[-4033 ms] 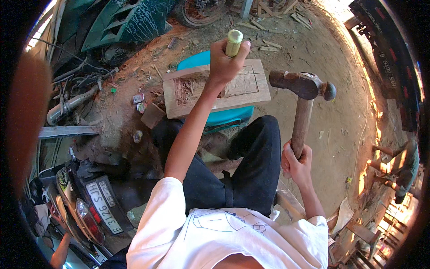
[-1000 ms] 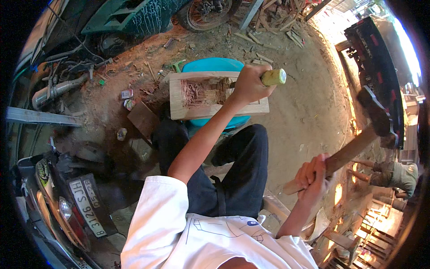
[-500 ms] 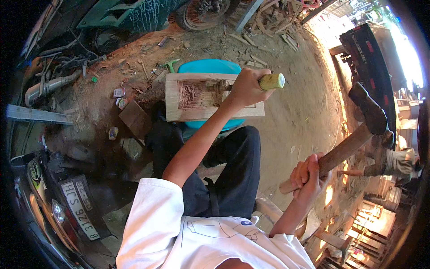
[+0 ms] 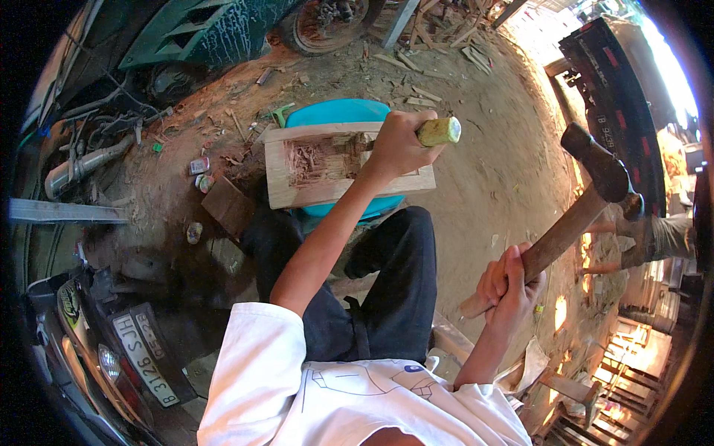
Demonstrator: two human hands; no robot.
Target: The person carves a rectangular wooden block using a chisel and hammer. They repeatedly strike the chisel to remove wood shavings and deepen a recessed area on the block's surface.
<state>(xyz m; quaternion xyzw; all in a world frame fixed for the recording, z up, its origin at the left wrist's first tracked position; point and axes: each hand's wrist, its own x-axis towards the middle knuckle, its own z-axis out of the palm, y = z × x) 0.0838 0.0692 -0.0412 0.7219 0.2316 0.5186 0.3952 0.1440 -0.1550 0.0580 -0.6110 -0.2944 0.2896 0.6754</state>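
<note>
A rectangular wooden block (image 4: 286,192) with a rough recess cut into its face lies on a round blue stool (image 4: 338,110) in front of my knees. My left hand (image 4: 401,145) is closed around the pale yellow-green handle of a chisel (image 4: 440,131) over the right part of the recess. My hand hides most of the chisel's blade and where its tip meets the wood. Loose chips (image 4: 305,160) lie in the recess's left part. Off to the right, my right hand (image 4: 509,286) grips the wooden handle of a hammer (image 4: 565,230), its dark metal head raised away from the chisel.
A motorbike's rear (image 4: 111,349) stands at the lower left, with a metal bar (image 4: 67,212) above it. Wood scraps (image 4: 424,97) and crushed cups (image 4: 199,165) litter the dirt floor. A dark truck bed (image 4: 613,97) and a person's legs (image 4: 639,241) are at the right.
The whole view has shifted slightly. The hammer's head appears a little further left and higher. My left hand stays over the block with the chisel.
</note>
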